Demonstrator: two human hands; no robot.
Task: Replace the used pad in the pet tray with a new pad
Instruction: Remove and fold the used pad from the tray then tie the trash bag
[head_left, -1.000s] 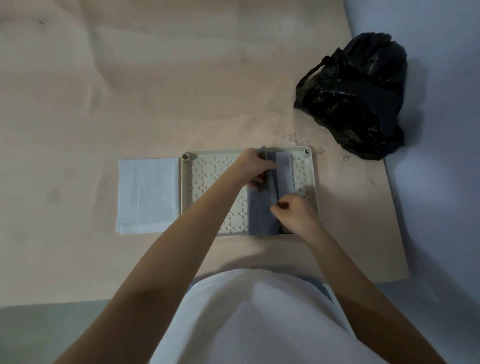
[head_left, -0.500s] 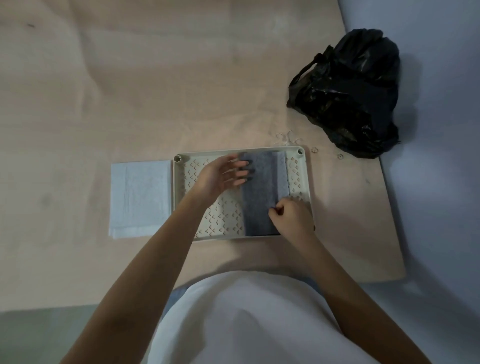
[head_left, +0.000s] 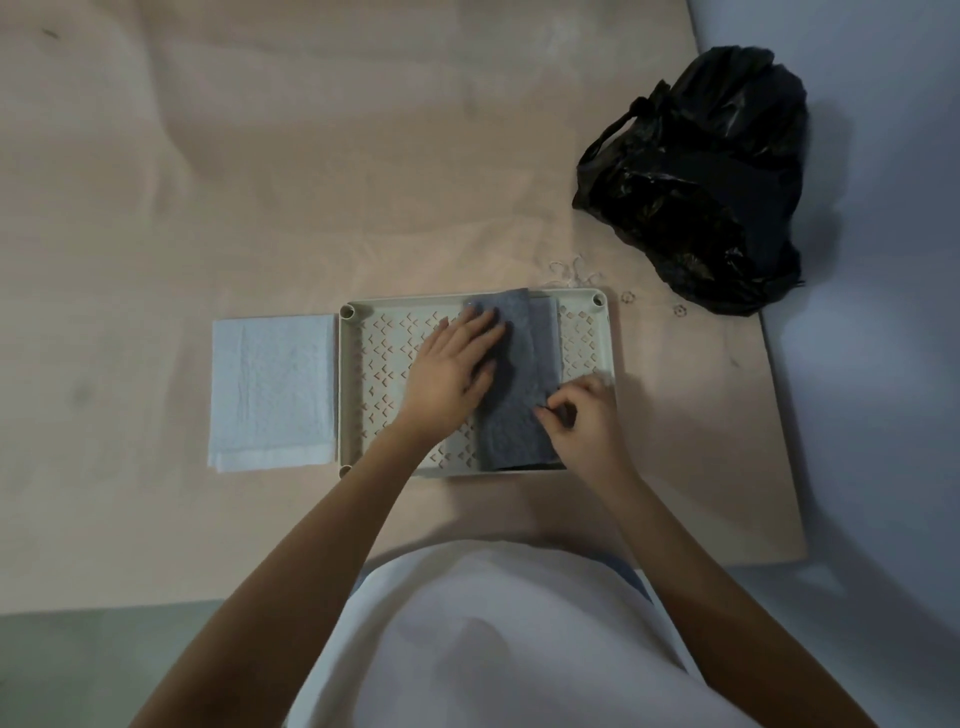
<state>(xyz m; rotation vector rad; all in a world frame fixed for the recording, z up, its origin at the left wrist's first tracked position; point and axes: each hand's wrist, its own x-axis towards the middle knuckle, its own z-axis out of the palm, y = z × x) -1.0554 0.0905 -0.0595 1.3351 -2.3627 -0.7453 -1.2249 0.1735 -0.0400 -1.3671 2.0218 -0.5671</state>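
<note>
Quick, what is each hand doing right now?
Left hand: open, flat, pressing on the grey pad.
Right hand: pinching the grey pad's edge.

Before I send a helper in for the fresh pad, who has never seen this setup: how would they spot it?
Find the cream perforated pet tray on the tan board. The new pad lies flat on the board against the tray's left side, untouched by either hand. It is a pale white folded square, unlike the dark grey used pad folded inside the tray.
</note>
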